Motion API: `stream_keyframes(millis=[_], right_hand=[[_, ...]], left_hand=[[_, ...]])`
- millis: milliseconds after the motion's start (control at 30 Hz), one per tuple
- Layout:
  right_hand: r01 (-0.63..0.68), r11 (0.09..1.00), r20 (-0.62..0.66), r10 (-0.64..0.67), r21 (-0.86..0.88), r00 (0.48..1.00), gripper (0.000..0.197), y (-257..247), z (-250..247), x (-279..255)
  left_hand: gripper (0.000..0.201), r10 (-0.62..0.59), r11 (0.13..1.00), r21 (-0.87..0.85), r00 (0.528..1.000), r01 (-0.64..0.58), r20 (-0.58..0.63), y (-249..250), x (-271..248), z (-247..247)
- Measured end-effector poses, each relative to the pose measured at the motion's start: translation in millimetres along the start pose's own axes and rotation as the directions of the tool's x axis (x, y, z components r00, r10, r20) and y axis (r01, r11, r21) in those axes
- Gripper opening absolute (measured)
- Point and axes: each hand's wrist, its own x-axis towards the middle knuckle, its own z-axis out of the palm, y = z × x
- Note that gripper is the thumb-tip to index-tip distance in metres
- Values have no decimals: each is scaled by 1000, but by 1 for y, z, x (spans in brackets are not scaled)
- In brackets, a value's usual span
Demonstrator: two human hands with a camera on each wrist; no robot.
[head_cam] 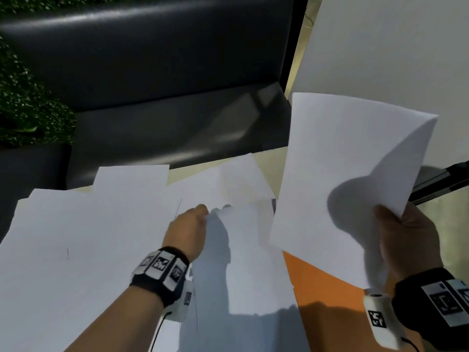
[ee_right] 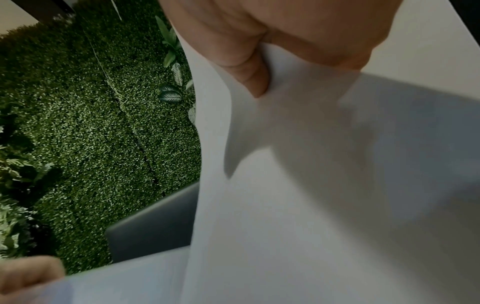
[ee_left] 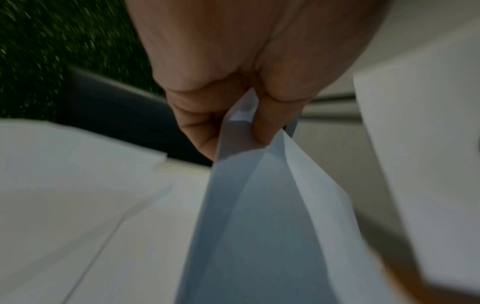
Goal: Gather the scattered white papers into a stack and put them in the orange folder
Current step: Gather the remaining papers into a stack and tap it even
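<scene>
Across the table, only the head view takes in the whole spread: loose white papers [head_cam: 83, 224] lie overlapping over most of the surface, and the orange folder [head_cam: 322, 288] lies flat at the near right, its left part covered by sheets. That view hides the fingertips of both hands behind paper; the wrist views show them.

From the left wrist camera, the left hand [ee_left: 233, 78] pinches the far edge of one sheet [ee_left: 254, 216] between thumb and curled fingers [ee_left: 200, 131], and the paper bends into a long trough below the grip. In the head view this lifted sheet [head_cam: 243, 250] rises from the pile near the table's middle.

From the right wrist camera, the right hand [ee_right: 291, 37] grasps a raised sheet [ee_right: 311, 185], with one finger [ee_right: 253, 76] pressed against its face and the rest behind it. The head view shows this held paper [head_cam: 350, 174] standing almost upright above the folder, thumb on its near corner, apart from the left hand's sheet. How many sheets the right hand holds cannot be told.

A dark sofa [head_cam: 157, 80] stands beyond the table, green foliage [head_cam: 28, 107] to its left, and a white panel [head_cam: 396, 52] rises at the right. A black bar [head_cam: 441, 184] shows behind the raised sheet.
</scene>
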Motion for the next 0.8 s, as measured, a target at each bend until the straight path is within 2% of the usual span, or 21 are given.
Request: stream_keyframes(millis=[67,133,233,333,400,500,567,633,800], right_hand=[[7,1000,-62,-7,-7,998,18,1,0,7],[7,1000,-107,-9,-17,994,24,-1,1,15],[9,1000,-111,-6,27,994,35,-11,4,23],[16,999,43,-18,36,999,20,-14,18,26],[-7,997,159,-5,73,987,22,-20,24,27],[-12,1000,362,11,-2,932,20,-31,29,17],[-47,998,435,20,51,900,14,-29,37,11],[-118,988,498,53,100,866,23,-24,43,8],[-173,978,630,60,120,775,20,-20,37,5]], left_hand=[[23,48,982,-175,991,-69,-124,0,-4,-30],[36,117,924,-333,969,-186,-217,6,-10,-69],[37,157,857,-439,949,-269,-275,26,-11,-121],[24,131,789,-534,933,-303,-335,43,4,-148],[10,111,771,-561,931,-302,-348,56,17,-152],[11,46,775,-586,945,-238,-323,73,34,-145],[12,-4,708,-684,967,-176,-253,81,41,-138],[12,-40,633,-764,980,-128,-197,85,44,-131],[7,-119,549,-827,968,-120,-220,95,46,-117]])
